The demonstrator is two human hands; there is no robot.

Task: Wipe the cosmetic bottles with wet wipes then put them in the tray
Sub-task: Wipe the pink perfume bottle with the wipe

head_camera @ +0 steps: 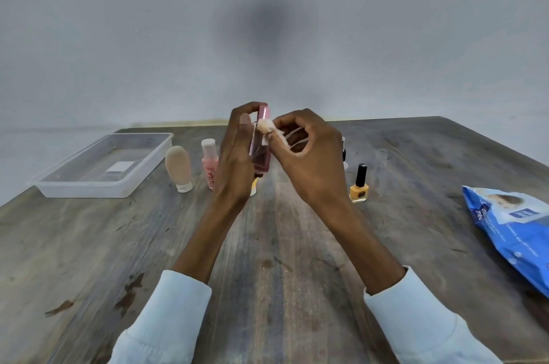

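Held upright above the wooden table (89,244): a pink cosmetic bottle (263,152), gripped by the left hand (237,155), thumb along its near edge and fingers curled over the top. Pressed against the bottle's upper right side: a bunched white wet wipe (265,125), pinched in the fingertips of the right hand (309,155), with the rest of the wipe trailing back under the curled fingers.

On the table to the left, well apart from the hands: a clear plastic tray (74,185), with only a small white label showing through its base. Just right of the tray, standing on its cap: a beige tube (178,167). Beside that, upright: a small pink bottle with a white cap (209,164). Partly hidden behind the left wrist: 1 more container (253,186), yellow and white, kind unclear. Right of the hands, standing upright: an orange nail polish bottle with a black cap (359,185). Peeking out behind the right hand: part of another item (344,155), too hidden to name.

At the far right edge: a blue wet wipes pack (511,227), lying flat. Light blue sleeves (166,319) on both forearms.
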